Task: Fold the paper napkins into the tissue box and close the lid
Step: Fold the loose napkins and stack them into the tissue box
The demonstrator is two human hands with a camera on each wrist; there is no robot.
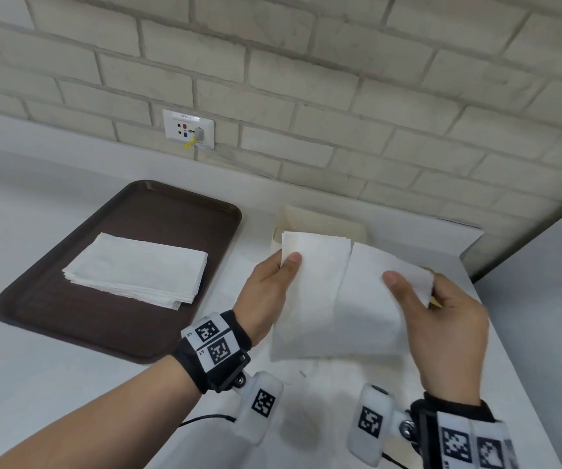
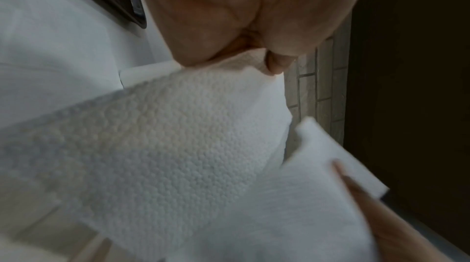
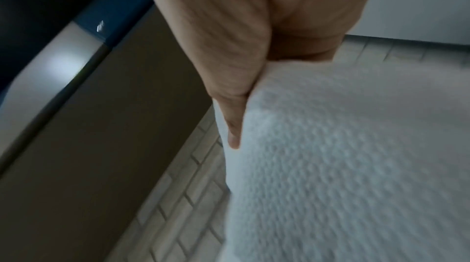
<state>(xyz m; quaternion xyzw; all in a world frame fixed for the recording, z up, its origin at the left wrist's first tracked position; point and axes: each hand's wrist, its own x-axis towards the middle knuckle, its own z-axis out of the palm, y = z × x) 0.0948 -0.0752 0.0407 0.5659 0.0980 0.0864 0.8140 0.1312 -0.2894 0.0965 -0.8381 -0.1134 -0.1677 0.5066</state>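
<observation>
Both the left hand (image 1: 266, 286) and right hand (image 1: 442, 319) pinch the white embossed paper napkin (image 1: 337, 299) by its upper corners, directly in front of the open cream tissue box (image 1: 320, 221).

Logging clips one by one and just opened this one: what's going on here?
A person is holding a white paper napkin up over the white counter, the left hand pinching its left edge and the right hand its right edge. It looks partly folded, with two flaps meeting near the middle. Behind it stands the cream tissue box, lid not visible. A stack of napkins waits on the brown tray to the left.
</observation>
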